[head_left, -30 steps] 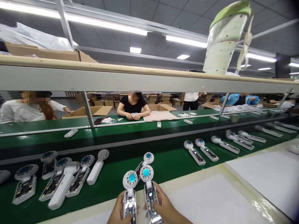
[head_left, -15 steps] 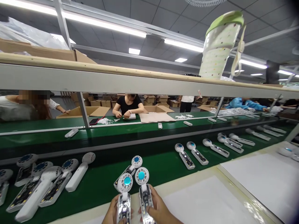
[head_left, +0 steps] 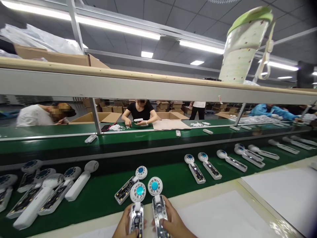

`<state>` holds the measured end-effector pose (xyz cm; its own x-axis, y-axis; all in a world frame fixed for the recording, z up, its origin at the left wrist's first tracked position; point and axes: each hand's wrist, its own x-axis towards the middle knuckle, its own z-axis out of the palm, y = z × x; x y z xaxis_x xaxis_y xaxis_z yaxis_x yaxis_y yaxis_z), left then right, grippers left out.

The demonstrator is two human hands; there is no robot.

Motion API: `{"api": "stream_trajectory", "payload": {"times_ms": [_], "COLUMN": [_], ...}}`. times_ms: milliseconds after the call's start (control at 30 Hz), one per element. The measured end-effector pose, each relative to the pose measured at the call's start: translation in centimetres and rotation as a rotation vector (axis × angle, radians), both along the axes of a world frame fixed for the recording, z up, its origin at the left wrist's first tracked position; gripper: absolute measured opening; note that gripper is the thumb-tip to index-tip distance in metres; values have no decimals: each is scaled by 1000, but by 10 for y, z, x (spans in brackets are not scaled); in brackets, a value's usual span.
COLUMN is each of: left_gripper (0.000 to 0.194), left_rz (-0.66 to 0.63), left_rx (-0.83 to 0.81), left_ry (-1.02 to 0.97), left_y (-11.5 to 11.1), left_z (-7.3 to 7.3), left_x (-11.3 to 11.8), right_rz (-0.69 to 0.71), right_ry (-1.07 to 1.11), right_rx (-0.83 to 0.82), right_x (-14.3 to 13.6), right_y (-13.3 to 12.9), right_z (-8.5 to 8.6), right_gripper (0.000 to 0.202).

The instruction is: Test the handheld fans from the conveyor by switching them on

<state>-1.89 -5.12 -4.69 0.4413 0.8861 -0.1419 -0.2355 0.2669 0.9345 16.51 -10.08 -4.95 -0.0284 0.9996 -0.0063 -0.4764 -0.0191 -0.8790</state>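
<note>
My left hand (head_left: 126,222) is closed around a small handheld fan (head_left: 138,192) with a white round head, a blue centre and a clear handle showing the circuit inside. Beside it, my right hand (head_left: 174,219) grips a second handheld fan (head_left: 155,186) of the same kind, its thumb lying on the handle front. Both fans stand roughly upright, side by side, heads pointing away from me. Just behind them another fan (head_left: 125,190) lies on the green belt (head_left: 104,178), partly covered by the left fan's head. The lower ends of both handles are cut off by the frame.
Several fans (head_left: 39,195) lie at the belt's left, and more (head_left: 195,168) run along its right. White sheets (head_left: 223,215) cover the near bench. A shelf (head_left: 123,82) crosses above, bearing a tumbler (head_left: 245,46). Across the line a co-worker (head_left: 141,112) handles white parts.
My view has shifted a little to the left. Both hands keep hold of their fans. The co-worker opposite now holds up a white piece, and the person at far left is bent forward.
</note>
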Motion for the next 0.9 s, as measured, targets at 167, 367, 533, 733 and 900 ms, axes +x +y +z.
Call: {"api": "stream_trajectory", "payload": {"times_ms": [167, 367, 533, 733, 900], "left_gripper": [47, 56, 35, 35, 23], "left_rz": [-39, -57, 176, 121, -66], "left_rx": [-246, -288, 295, 647, 563], "left_ry": [-63, 216, 477, 535, 628], "left_y": [-6, 15, 68, 85, 68], "left_z": [26, 33, 65, 105, 80], "left_x": [0, 24, 54, 93, 179], "right_rz": [67, 74, -214, -578, -618], "right_ry": [143, -117, -603, -914, -1004], "right_rx": [-94, -324, -104, -228, -581], "right_x": [0, 4, 33, 156, 226], "right_y": [-5, 23, 82, 94, 68], "right_z": [11, 26, 52, 73, 59], "right_gripper": [50, 70, 40, 31, 30]}}
